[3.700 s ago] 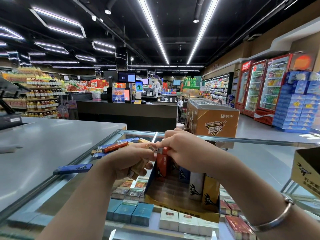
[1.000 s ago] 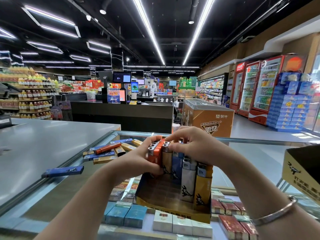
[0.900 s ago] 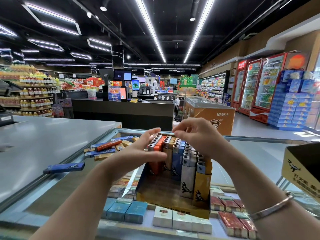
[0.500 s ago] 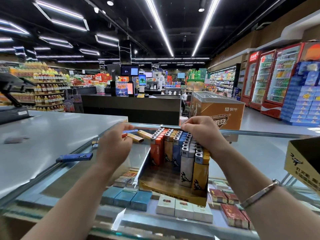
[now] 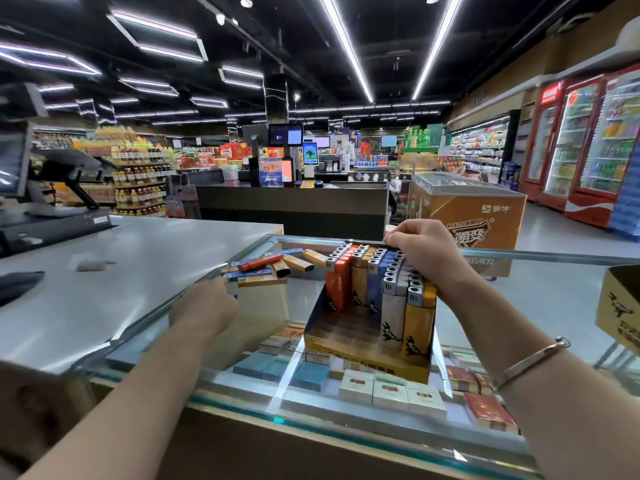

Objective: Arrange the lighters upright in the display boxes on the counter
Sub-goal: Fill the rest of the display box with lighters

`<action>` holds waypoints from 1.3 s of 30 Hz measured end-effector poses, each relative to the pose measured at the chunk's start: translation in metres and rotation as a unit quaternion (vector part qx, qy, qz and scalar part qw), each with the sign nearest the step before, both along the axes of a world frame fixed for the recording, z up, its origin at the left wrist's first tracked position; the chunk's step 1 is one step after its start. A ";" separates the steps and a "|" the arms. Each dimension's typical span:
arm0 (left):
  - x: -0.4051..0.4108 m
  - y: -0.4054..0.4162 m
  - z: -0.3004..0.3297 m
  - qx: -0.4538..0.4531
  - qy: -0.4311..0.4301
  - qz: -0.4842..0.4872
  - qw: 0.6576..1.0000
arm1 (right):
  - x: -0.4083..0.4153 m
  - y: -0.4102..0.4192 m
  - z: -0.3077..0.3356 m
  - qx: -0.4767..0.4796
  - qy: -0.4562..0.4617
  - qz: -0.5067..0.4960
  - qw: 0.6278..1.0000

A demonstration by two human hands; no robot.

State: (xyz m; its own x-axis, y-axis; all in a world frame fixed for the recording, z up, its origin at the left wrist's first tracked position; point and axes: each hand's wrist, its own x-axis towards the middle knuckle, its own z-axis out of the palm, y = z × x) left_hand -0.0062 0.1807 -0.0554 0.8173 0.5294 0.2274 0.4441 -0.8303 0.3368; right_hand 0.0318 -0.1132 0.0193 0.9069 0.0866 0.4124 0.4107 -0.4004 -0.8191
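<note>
Grey counter [image 5: 114,271]: far left, adjoining the metal left edge of the glass counter [image 5: 540,292].

Left hand [image 5: 204,306]: at that left edge, back of hand toward the camera, fingers curled under. A sliver of blue shows at its right side; whether the hand grips it cannot be told.

Loose lighters [image 5: 273,268]: small pile just beyond the left hand, flat on the glass, long axes level and fanned roughly left to right; orange, blue and yellow bodies.

Display box [image 5: 363,362]: yellow, centre of the glass counter, near compartment open and unfilled; bare glass to its left and right.

Upright lighters [image 5: 377,282]: rows filling the far and right part of the display box, long axes vertical, metal caps up; orange, yellow, blue, white.

Right hand [image 5: 426,258]: on the far right caps, fingers bent down and pressing on them, gripping nothing visible; bangle [image 5: 533,358] on the wrist.

Second box [image 5: 620,306]: right edge, partly cropped.
</note>
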 end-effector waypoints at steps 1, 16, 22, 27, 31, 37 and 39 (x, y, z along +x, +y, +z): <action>0.000 -0.002 -0.001 0.006 -0.009 -0.015 1.000 | 0.000 0.000 0.000 0.001 0.002 0.002 1.000; 0.005 -0.026 -0.001 0.089 -0.139 -0.210 0.964 | 0.002 0.000 -0.001 -0.016 -0.006 0.003 1.000; 0.018 -0.035 0.006 0.247 -0.132 -0.187 0.942 | 0.002 0.000 -0.001 -0.020 -0.004 0.008 1.000; 0.032 -0.029 0.007 0.184 -0.107 -0.181 0.960 | 0.004 0.000 -0.001 -0.032 -0.017 0.005 0.999; 0.034 -0.027 0.008 0.124 -0.106 -0.193 0.968 | 0.005 -0.001 0.000 -0.033 -0.014 0.001 0.999; 0.033 -0.024 0.009 -0.051 -0.068 -0.200 0.976 | 0.005 -0.001 -0.002 -0.032 -0.006 0.001 0.999; 0.034 -0.025 0.010 -0.099 -0.070 -0.209 0.970 | 0.004 -0.001 -0.001 -0.033 -0.007 -0.002 0.999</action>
